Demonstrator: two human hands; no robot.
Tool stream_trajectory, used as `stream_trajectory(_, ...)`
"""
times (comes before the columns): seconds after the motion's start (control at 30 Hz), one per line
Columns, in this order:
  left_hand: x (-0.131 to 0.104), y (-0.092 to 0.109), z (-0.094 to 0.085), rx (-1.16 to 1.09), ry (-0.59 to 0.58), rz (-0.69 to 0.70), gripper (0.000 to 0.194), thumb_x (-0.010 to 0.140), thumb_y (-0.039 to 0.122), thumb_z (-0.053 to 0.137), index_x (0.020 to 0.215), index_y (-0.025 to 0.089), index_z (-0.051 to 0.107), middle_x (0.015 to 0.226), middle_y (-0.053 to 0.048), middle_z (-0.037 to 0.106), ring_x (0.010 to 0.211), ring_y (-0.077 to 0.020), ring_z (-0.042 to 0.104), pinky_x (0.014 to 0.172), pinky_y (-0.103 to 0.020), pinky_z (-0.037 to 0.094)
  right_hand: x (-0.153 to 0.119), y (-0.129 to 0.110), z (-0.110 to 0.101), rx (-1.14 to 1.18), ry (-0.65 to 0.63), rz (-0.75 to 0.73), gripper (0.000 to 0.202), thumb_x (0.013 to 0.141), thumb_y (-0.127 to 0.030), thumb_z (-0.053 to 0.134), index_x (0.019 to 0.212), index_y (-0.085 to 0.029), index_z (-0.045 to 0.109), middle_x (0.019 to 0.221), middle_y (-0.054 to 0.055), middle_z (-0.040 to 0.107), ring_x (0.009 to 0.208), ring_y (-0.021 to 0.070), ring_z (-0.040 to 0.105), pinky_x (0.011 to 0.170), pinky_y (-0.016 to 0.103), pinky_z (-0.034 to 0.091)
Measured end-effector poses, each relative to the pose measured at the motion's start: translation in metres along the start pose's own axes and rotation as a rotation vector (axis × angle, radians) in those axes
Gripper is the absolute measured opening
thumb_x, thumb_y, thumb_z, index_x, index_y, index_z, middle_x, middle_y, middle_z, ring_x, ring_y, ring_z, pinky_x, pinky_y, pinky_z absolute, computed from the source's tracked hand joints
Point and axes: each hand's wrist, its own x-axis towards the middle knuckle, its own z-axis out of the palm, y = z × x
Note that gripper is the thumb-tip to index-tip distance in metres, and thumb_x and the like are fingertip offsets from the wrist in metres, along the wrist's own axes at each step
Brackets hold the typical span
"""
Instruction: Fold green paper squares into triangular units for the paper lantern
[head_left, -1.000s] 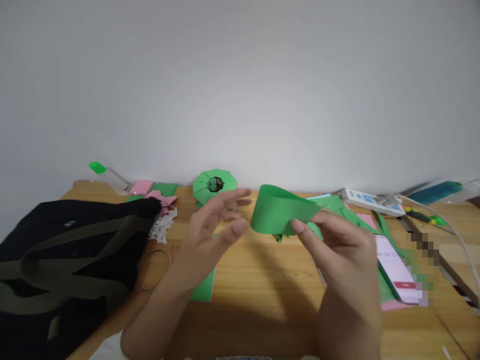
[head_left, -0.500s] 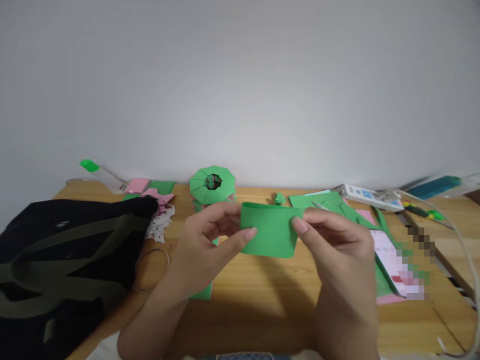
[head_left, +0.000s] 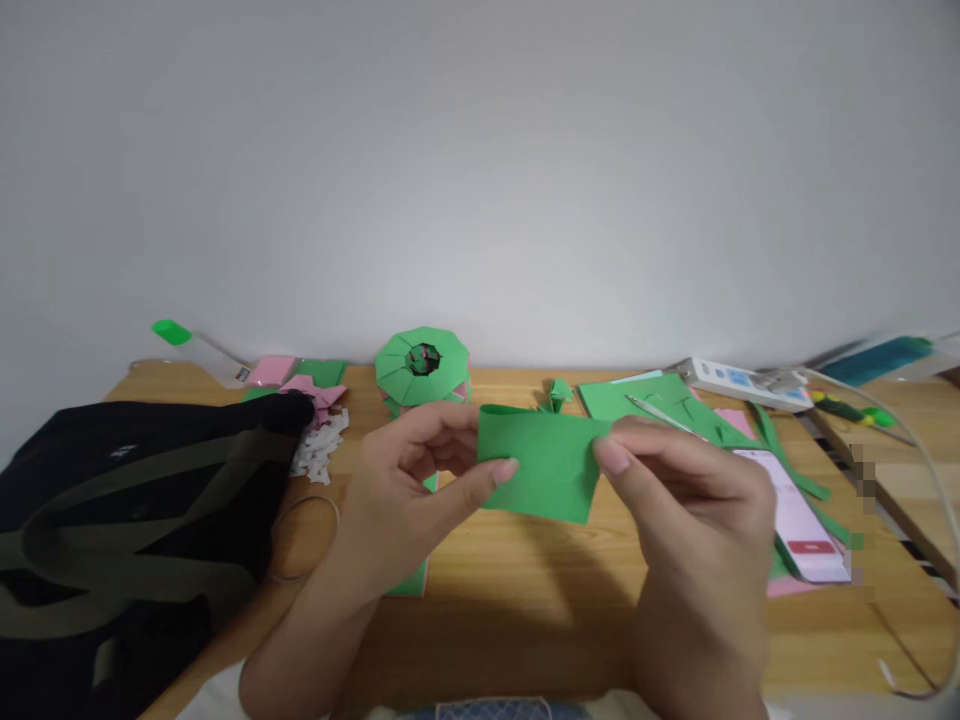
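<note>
A green sheet of paper (head_left: 547,465), doubled over with a rounded bend at its left, is held up above the wooden table (head_left: 517,620). My left hand (head_left: 420,500) pinches the bent end, thumb on the near face and fingers behind. At the upper right corner, my right hand (head_left: 682,510) grips the paper between thumb and forefinger. Beyond the hands stands a round green and pink folded-paper piece (head_left: 424,365) with a hole in its middle. A small green folded-paper piece (head_left: 557,393) lies to its right.
On the left is a dark bag (head_left: 142,540), beside white paper scraps (head_left: 324,448) and pink folded paper (head_left: 309,395). To the right lie green sheets (head_left: 637,395), a pen (head_left: 664,415), a phone (head_left: 795,515) and a power strip (head_left: 742,382) with a white cable.
My right hand has shifted slightly right, its thumb now at the paper's upper right corner. The paper's near face looks flatter, and its lower right corner hangs a little lower.
</note>
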Motion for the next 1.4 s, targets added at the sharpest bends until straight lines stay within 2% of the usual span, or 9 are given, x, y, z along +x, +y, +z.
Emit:
stream_trajectory(0.2,-0.0004,0.0001,-0.0004,-0.013,-0.004,0.005,0.019,0.068,0.018,0.079,0.084,0.021,0.069,0.068,0.002,0.071,0.061,-0.0124,0.065,0.056,-0.021,0.053,0.0004,-0.001,-0.0003,0.024,-0.037,-0.022,0.016,0.08,-0.015,0.069,0.077,-0.03,0.073,0.064,-0.005,0.067,0.058,0.0103,0.058,0.054,0.023,0.045)
stream_trajectory(0.43,0.0001,-0.0007,-0.0008,-0.01,0.002,0.005,0.019,0.068,0.019,0.08,0.083,0.02,0.068,0.068,0.002,0.07,0.061,-0.0116,0.064,0.056,-0.02,0.052,-0.0031,0.0005,0.0029,0.008,0.054,0.012,0.01,0.079,-0.018,0.069,0.074,-0.026,0.072,0.063,-0.003,0.066,0.057,0.0125,0.057,0.053,0.026,0.045)
stream_trajectory(0.63,0.0,-0.0008,-0.0009,0.01,-0.007,0.016,0.018,0.068,0.019,0.079,0.082,0.021,0.067,0.066,0.003,0.069,0.06,-0.0114,0.063,0.055,-0.02,0.051,-0.0002,0.0008,0.0004,0.033,-0.011,0.002,0.012,0.079,-0.016,0.069,0.075,-0.027,0.072,0.062,-0.004,0.065,0.057,0.011,0.056,0.053,0.024,0.045)
stream_trajectory(0.97,0.0003,-0.0041,-0.0026,-0.004,-0.03,0.042,0.017,0.07,0.019,0.079,0.083,0.023,0.068,0.066,0.004,0.069,0.06,-0.0099,0.063,0.054,-0.018,0.051,0.0004,0.0,0.0016,0.034,-0.005,0.005,0.013,0.08,-0.016,0.068,0.073,-0.026,0.072,0.062,-0.005,0.064,0.057,0.0099,0.056,0.053,0.023,0.044)
stream_trajectory(1.2,-0.0003,-0.0034,-0.0023,0.021,-0.038,0.047,0.016,0.071,0.023,0.078,0.084,0.021,0.068,0.068,0.001,0.07,0.061,-0.0137,0.065,0.055,-0.023,0.054,0.0006,0.0009,0.0012,0.008,-0.004,0.003,0.011,0.08,-0.017,0.067,0.071,-0.023,0.07,0.062,-0.003,0.063,0.057,0.0117,0.056,0.052,0.024,0.043)
stream_trajectory(1.3,-0.0004,-0.0011,-0.001,-0.011,-0.055,0.04,0.019,0.071,0.024,0.078,0.088,0.021,0.069,0.072,0.0,0.072,0.066,-0.0152,0.068,0.061,-0.025,0.056,-0.0001,0.0013,0.0025,0.004,-0.017,-0.002,0.01,0.08,-0.016,0.067,0.073,-0.023,0.07,0.062,-0.003,0.063,0.056,0.0116,0.055,0.051,0.024,0.043)
stream_trajectory(1.4,0.0003,0.0023,0.0007,-0.051,0.002,0.019,0.018,0.071,0.025,0.077,0.087,0.021,0.071,0.076,-0.002,0.074,0.07,-0.0167,0.069,0.064,-0.026,0.058,-0.0009,0.0021,0.0031,0.003,-0.023,0.008,0.011,0.08,-0.015,0.067,0.076,-0.024,0.071,0.065,-0.002,0.065,0.057,0.0119,0.056,0.052,0.024,0.044)
